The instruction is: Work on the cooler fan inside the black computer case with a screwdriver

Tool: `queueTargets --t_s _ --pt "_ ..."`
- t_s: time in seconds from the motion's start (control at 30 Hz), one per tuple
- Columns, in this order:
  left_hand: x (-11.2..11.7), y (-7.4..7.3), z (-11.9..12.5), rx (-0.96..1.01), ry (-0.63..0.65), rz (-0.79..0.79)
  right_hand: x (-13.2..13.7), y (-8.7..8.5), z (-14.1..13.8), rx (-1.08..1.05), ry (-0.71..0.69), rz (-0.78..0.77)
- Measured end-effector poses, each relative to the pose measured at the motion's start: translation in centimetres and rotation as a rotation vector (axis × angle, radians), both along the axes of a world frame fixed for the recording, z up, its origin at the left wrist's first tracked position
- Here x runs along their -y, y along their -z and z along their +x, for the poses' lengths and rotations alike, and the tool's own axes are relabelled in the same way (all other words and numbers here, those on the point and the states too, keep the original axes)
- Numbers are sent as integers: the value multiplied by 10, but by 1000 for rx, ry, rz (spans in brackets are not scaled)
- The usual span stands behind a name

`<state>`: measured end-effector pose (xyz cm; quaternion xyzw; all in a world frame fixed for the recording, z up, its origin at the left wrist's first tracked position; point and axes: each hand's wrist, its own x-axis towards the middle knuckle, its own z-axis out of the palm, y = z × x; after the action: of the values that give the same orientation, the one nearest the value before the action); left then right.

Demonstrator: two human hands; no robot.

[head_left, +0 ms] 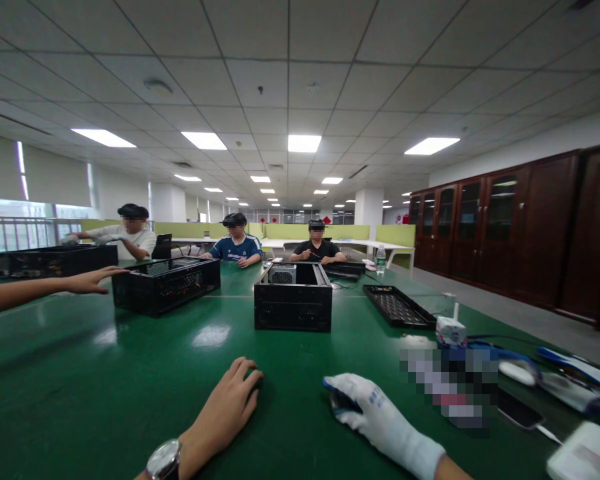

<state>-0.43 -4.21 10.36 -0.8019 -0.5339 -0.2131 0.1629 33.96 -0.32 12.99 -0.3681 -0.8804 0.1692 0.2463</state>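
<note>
My left hand (227, 407), bare and with a wristwatch (164, 460) on the wrist, rests palm down on the green table (105, 400), fingers loosely apart and holding nothing. My right hand (365, 410) wears a white glove and lies on the table beside it. Its fingers curl over something dark with a blue edge, and I cannot tell whether that is an object or part of the glove. An open black computer case (293, 303) stands straight ahead, beyond both hands and out of their reach.
A second black case (165, 283) stands at the left, with another person's bare hand (90, 280) reaching towards it. A black side panel (397, 307), a small white box (450, 330), a phone (517, 410) and cables lie at the right. Three people sit at the far end.
</note>
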Motion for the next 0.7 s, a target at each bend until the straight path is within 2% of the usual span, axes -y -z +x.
queueTargets --t_s 0.07,0.13,0.23,0.33,0.4,0.47,0.53,0.6,0.7 --pt "-7 -7 -1 -48 13 23 1 0 -1 -22 0 2" --pt "-25 -26 -1 -101 28 55 1 -1 -3 -24 37 -15" --pt "-73 -77 7 -135 12 115 1 -1 -6 -37 68 -34" --pt "-136 -132 23 -100 -42 176 0 -1 -6 -62 62 -15" --pt "-177 -154 34 -55 -81 190 -2 1 -5 -70 74 -7" --pt "-211 -161 43 -10 -115 167 -4 3 -5 -73 81 -5" --pt "-235 -157 48 20 -139 102 -7 6 -3 -67 74 -4" --pt "-247 -151 47 32 -156 10 -11 8 -2 -61 72 -6" --pt "-245 -145 44 37 -176 -100 -18 13 2 -88 88 4"
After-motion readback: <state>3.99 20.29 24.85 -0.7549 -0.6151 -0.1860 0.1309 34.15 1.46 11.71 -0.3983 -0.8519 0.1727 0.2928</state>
